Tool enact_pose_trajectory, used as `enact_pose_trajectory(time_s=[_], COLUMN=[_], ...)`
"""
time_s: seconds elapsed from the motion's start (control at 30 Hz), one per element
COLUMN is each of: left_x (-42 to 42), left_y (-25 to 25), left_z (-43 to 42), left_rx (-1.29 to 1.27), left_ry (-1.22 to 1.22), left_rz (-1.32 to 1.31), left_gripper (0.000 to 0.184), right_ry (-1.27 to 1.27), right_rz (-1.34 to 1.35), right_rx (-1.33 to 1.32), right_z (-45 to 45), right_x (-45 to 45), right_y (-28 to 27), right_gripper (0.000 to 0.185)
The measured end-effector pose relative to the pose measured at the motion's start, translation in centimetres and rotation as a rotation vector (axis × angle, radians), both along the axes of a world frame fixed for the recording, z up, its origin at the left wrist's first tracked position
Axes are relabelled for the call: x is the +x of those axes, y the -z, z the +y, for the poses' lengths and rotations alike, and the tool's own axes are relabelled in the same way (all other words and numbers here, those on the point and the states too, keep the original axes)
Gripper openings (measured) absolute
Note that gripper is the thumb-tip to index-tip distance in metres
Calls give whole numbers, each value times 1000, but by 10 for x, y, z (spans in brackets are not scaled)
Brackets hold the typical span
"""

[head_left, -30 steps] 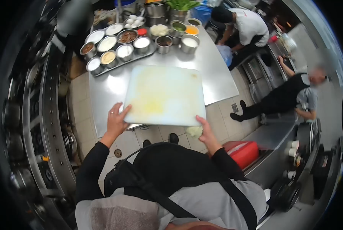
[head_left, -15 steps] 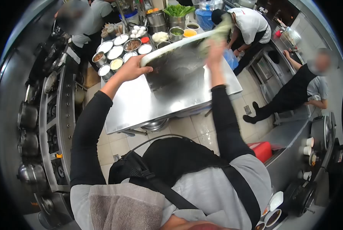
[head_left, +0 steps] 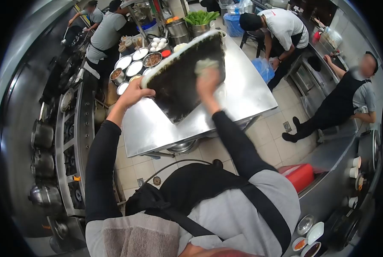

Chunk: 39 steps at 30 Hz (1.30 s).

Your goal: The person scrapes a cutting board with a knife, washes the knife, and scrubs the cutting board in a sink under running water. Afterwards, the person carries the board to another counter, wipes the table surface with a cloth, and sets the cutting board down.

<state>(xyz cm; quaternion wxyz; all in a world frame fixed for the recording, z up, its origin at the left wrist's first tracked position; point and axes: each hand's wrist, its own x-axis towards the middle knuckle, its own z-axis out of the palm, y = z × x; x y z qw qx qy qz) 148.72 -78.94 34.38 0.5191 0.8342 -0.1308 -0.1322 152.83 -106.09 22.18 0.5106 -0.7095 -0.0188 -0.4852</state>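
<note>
A thick cutting board (head_left: 174, 85) with a white edge and a dark, stained-looking face is tipped up over the steel table (head_left: 253, 92), the dark face toward me. My left hand (head_left: 133, 93) grips its left edge, thumb on the dark side and fingers mostly hidden behind. Against that face, right of its middle, my right hand (head_left: 208, 83) presses a pale greenish cloth (head_left: 207, 64). Motion blurs the right hand, but its fingers are closed over the cloth. The board's lower corner is close to the tabletop; whether it touches I cannot tell.
Behind the board stand bowls of ingredients (head_left: 134, 67), eggs (head_left: 159, 43) and leafy greens (head_left: 201, 18). One person (head_left: 281, 32) bends over a blue bag at the right; another (head_left: 337, 100) stands farther right. Stoves (head_left: 71, 156) line the left, with people at the far end.
My right hand and the cloth have moved from the board's upper right end down and left onto its dark face. The board now tilts more upright, showing more of that face.
</note>
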Motion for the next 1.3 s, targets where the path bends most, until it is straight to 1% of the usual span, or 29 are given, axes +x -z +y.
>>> enact_pose_trajectory(time_s=[0.07,0.13,0.2,0.27,0.3,0.33,0.37,0.4,0.43,0.47,0.5,0.53,0.57,0.6,0.7,0.73,0.77,0.8,0.83,0.87,0.97,1.0,1.03,1.07,1.1,1.17,1.2,1.27,1.3], left_x=[5,3,-3,-3,-3,-5,-1,-1,-2,-1,2,4,5,5,3,-2,-2,-2,-5,-7,3,18,35,44,43,52,63,65,66], left_y=[8,12,4,6,4,4,7,8,10,10,11,12,12,11,10,6,8,9,5,3,5,12,21,26,9,-12,-17,-49,-63], left_z=[2,6,9,12,9,9,13,12,11,7,3,1,1,-1,2,4,10,16,16,16,15,14,11,9,-4,-31,-42,-72,-83], left_rx=[-25,-71,-8,10,-11,-29,35,57,46,32,47,61,73,85,86,77,95,113,153,157,135,162,193,227,253,321,362,472,518], left_ry=[-12,-52,-44,-5,-14,-22,-7,-18,-39,-49,-33,-18,-6,-1,-11,-29,-43,-60,-67,-75,-86,-83,-88,-101,-83,-27,20,63,91], left_rz=[-46,-28,-30,-93,-70,-37,-85,-108,-121,-132,-140,-148,-157,-170,-228,-205,-207,-215,-274,-272,-248,-349,-449,-550,-483,-505,-602,-618,-654], left_gripper=[36,36,37,38,38,38,38,39,39,39,40,41,43,44,53,53,53,53,53,53,55,57,59,61,63,64,63,62,62], right_ry=[-145,-464,-526,-385,-341,-389,-164,69,-154,-53,6,-65,-221,-511,-708,-507,-435,-186,-117,47,508,308,134,187,-158,-534,-745,-920,-865], right_rz=[-161,-158,-233,-166,-100,295,329,359,791,787,691,487,486,706,464,484,483,498,418,761,671,747,646,293,457,538,111,264,478], right_rx=[-119,-363,-505,-670,-636,-365,-367,-368,-168,-523,-477,-514,-654,-972,-737,-652,-732,-761,-710,-784,-792,-699,-701,-872,-734,-1099,-795,-739,-676], right_z=[88,91,43,-30,-65,-92,-111,-113,-106,-80,-32,10,50,68,7,-36,-89,-146,-205,-230,-222,-172,-117,-56,5,85,83,61,31], right_x=[-53,-77,-35,17,45,62,71,59,39,38,15,-27,-64,-115,-143,-132,-115,-86,-56,-59,0,-3,-14,-27,-55,-109,-131,-111,-99], right_y=[59,82,107,115,126,130,147,129,117,159,186,198,222,178,140,161,133,177,195,139,184,183,188,213,208,172,138,174,152], right_gripper=[27,24,17,17,18,19,19,20,24,24,22,21,24,30,38,36,33,29,28,29,32,33,34,31,34,36,31,31,28])
